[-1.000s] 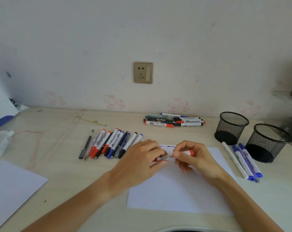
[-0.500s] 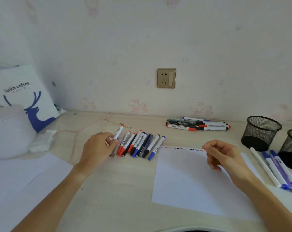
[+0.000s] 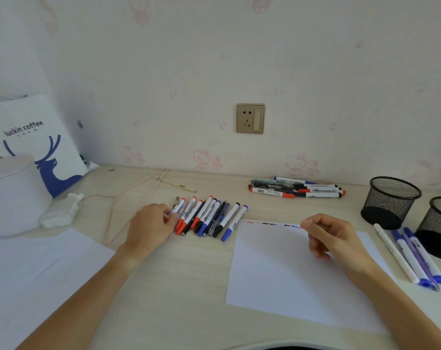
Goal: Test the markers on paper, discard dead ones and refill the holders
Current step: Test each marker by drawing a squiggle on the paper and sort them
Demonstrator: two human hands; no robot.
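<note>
While both mesh holders (image 3: 391, 198) near the table's right edge hold nothing visible, your left hand (image 3: 148, 226) fingers pinch a red-capped marker (image 3: 178, 207) in the row; your right hand (image 3: 335, 238) hangs loosely curled over the paper (image 3: 277, 274).

Row of capped markers (image 3: 209, 218) lies side by side on the table left of the paper, caps red, black and blue, bodies angled up to the right. Leftmost red-capped marker (image 3: 177, 207) is pinched at its lower end by the left hand (image 3: 150, 224). White paper (image 3: 290, 271) lies flat, with red, blue and black squiggles (image 3: 275, 224) along its top edge. Second pile of markers (image 3: 296, 190) lies near the wall. Two black mesh holders (image 3: 391, 200) stand upright at right; three markers (image 3: 411, 256) lie just in front of them.
</note>
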